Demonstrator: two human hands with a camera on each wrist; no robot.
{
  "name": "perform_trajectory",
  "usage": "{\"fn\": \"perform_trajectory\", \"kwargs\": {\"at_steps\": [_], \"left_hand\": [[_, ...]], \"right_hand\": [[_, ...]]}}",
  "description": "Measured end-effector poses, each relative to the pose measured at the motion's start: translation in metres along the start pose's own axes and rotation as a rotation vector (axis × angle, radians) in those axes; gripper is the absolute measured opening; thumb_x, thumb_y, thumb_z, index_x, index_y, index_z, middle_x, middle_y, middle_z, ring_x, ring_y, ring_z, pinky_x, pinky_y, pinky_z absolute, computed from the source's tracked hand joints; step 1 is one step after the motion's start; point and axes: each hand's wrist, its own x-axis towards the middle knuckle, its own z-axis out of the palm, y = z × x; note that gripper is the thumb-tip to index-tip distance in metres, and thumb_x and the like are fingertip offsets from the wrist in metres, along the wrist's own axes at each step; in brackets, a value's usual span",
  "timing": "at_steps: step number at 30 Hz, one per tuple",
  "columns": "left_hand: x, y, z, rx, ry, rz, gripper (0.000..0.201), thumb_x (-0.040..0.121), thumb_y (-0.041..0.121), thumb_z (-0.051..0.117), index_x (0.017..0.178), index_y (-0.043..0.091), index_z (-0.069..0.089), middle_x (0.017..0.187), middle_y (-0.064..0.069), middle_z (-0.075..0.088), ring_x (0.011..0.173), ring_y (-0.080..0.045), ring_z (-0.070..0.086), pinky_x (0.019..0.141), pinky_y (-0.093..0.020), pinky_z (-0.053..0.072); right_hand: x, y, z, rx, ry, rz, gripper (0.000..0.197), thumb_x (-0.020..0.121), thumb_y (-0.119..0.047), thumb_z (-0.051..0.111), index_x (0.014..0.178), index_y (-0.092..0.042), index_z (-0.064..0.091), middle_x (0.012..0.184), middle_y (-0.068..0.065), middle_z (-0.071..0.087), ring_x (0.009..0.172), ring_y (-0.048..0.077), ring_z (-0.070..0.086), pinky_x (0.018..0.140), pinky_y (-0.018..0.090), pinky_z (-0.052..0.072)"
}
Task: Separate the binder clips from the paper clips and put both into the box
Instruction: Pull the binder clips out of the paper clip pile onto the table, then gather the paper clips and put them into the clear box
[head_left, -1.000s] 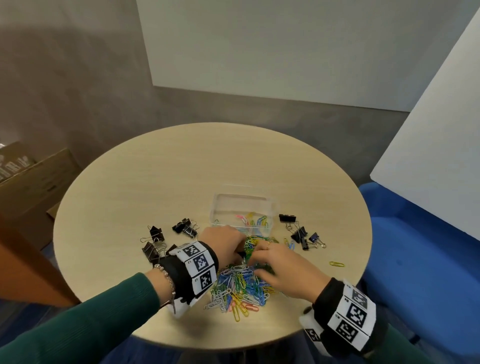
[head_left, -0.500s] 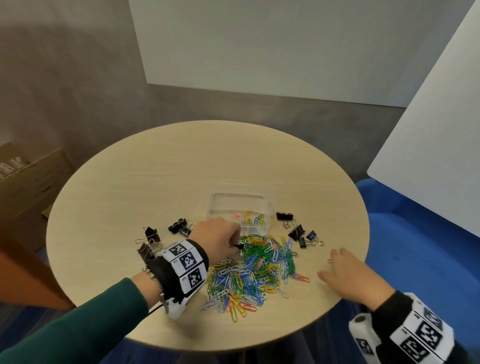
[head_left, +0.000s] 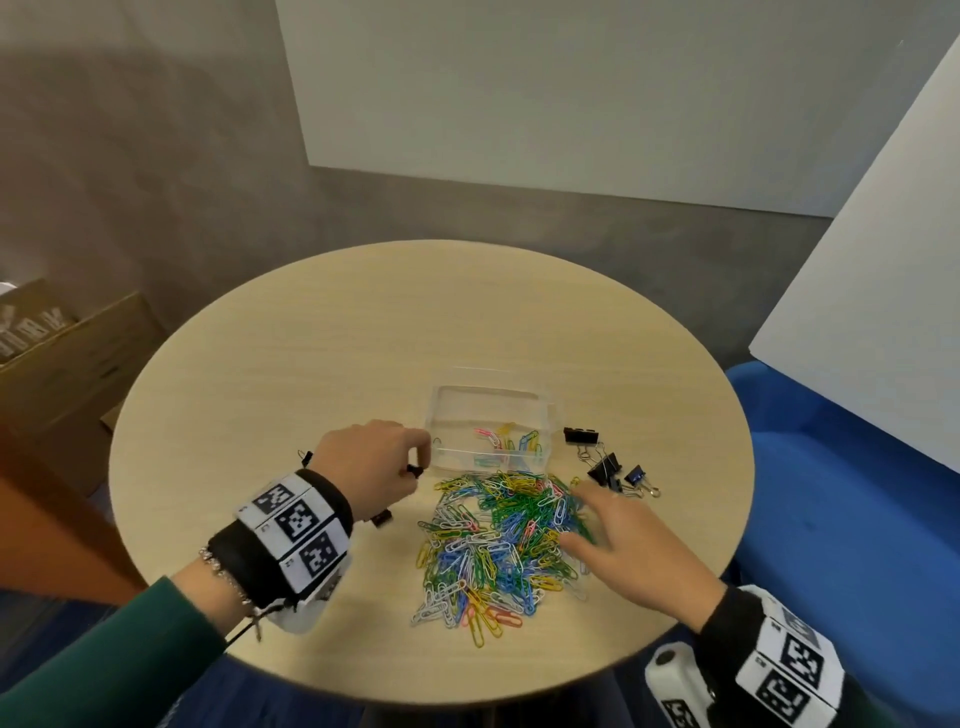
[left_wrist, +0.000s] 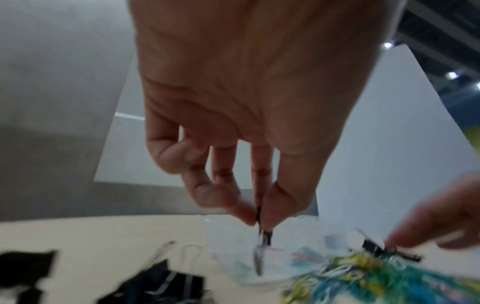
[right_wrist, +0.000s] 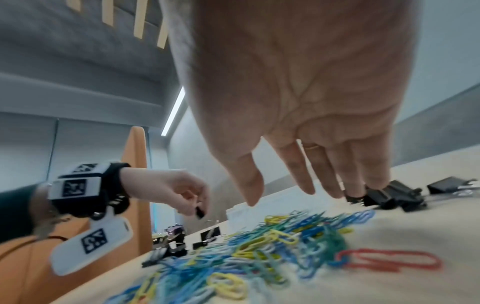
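Observation:
On the round table a clear plastic box (head_left: 551, 415) holds a few coloured paper clips (head_left: 506, 441). A big pile of coloured paper clips (head_left: 493, 540) (right_wrist: 259, 246) lies in front of it. My left hand (head_left: 415, 467) (left_wrist: 259, 222) hovers just left of the box and pinches a small black binder clip (head_left: 414, 471) (left_wrist: 262, 236) (right_wrist: 199, 211) between thumb and fingers. My right hand (head_left: 576, 514) is open with fingers spread over the pile's right edge, its fingertips (right_wrist: 353, 191) near the black binder clips (head_left: 602, 465) (right_wrist: 394, 197) right of the box.
More black binder clips (left_wrist: 161, 288) (head_left: 382, 518) lie left of the pile, mostly hidden by my left wrist in the head view. A blue seat (head_left: 841, 519) stands right of the table and a cardboard box (head_left: 62, 358) to its left.
Both hands were together on the pile. The right hand swung out to the right, then came back to the pile's right edge. The left hand lifted a binder clip toward the box.

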Motion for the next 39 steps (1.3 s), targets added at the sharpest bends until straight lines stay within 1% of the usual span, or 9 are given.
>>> {"fn": "perform_trajectory", "kwargs": {"at_steps": [7,10,12,17,19,22,24,30,39], "left_hand": [[-0.002,-0.012,0.018,0.193,-0.136,0.043,0.029,0.091,0.014,0.048,0.105,0.034,0.064,0.111,0.006,0.057,0.109,-0.017,0.052,0.076,-0.028,0.033],[-0.001,-0.014,0.023,0.214,-0.142,0.049,0.030,0.092,0.012,0.048,0.109,0.033,0.062,0.117,0.004,0.054,0.114,-0.019,0.047,0.082,-0.030,0.034],[-0.001,-0.011,0.024,0.224,-0.117,0.052,0.028,0.093,0.015,0.048,0.112,0.031,0.060,0.120,0.003,0.052,0.115,-0.020,0.045,0.087,-0.031,0.036],[0.003,0.010,0.017,0.108,0.101,0.158,0.029,0.093,0.018,0.050,0.121,0.026,0.052,0.135,0.004,0.041,0.120,-0.016,0.041,0.095,-0.030,0.037],[0.010,0.020,0.019,0.048,0.135,0.244,0.046,0.092,0.015,0.051,0.136,0.024,0.040,0.148,0.004,0.030,0.130,-0.015,0.034,0.101,-0.031,0.036],[0.017,0.030,0.030,0.052,0.010,0.286,0.066,0.095,0.016,0.048,0.151,0.019,0.012,0.160,0.000,0.011,0.144,-0.019,0.016,0.116,-0.034,0.021],[0.018,0.033,0.037,0.069,-0.061,0.267,0.067,0.097,0.015,0.044,0.152,0.017,0.004,0.160,-0.002,0.007,0.146,-0.021,0.012,0.118,-0.033,0.013],[0.006,0.036,0.043,0.055,-0.047,0.297,0.068,0.097,0.016,0.044,0.151,0.017,0.003,0.160,0.000,0.010,0.145,-0.019,0.015,0.117,-0.030,0.010],[-0.024,0.047,0.041,0.030,-0.050,0.280,0.066,0.097,0.031,0.043,0.152,0.022,0.007,0.159,0.005,0.015,0.142,-0.017,0.021,0.116,-0.037,0.019]], "right_hand": [[0.021,0.001,0.007,-0.067,-0.198,0.014,0.082,0.094,-0.052,0.045,0.153,-0.014,0.002,0.161,0.008,-0.003,0.149,0.018,0.001,0.120,0.031,0.009],[0.017,-0.007,0.015,-0.049,-0.245,-0.048,0.085,0.093,-0.051,0.047,0.153,-0.014,-0.001,0.161,0.004,-0.009,0.149,0.015,-0.002,0.121,0.029,0.008],[0.014,-0.011,0.016,-0.045,-0.261,-0.088,0.083,0.093,-0.050,0.049,0.153,-0.016,0.004,0.161,0.001,-0.003,0.149,0.013,0.004,0.121,0.028,0.011],[0.016,-0.020,0.001,-0.017,-0.122,-0.139,0.063,0.093,-0.044,0.053,0.147,-0.018,0.032,0.150,0.000,0.040,0.135,0.013,0.040,0.111,0.024,0.030],[0.020,-0.023,-0.003,-0.044,-0.094,-0.171,0.062,0.094,-0.043,0.051,0.147,-0.019,0.032,0.151,-0.002,0.039,0.137,0.012,0.037,0.110,0.022,0.026],[0.028,-0.026,-0.004,-0.061,-0.122,-0.201,0.065,0.094,-0.043,0.052,0.149,-0.019,0.027,0.154,-0.002,0.034,0.139,0.011,0.033,0.111,0.022,0.024],[0.033,-0.025,-0.001,-0.085,-0.168,-0.199,0.070,0.094,-0.042,0.053,0.151,-0.018,0.022,0.157,0.000,0.028,0.142,0.013,0.029,0.113,0.022,0.021],[0.026,-0.020,0.009,-0.133,-0.262,-0.207,0.076,0.094,-0.042,0.052,0.153,-0.018,0.011,0.161,0.001,0.012,0.147,0.012,0.014,0.117,0.022,0.011],[0.000,-0.018,0.004,-0.031,-0.183,-0.270,0.065,0.093,-0.040,0.053,0.150,-0.026,0.025,0.155,-0.010,0.029,0.141,0.003,0.027,0.112,0.014,0.017]]}}
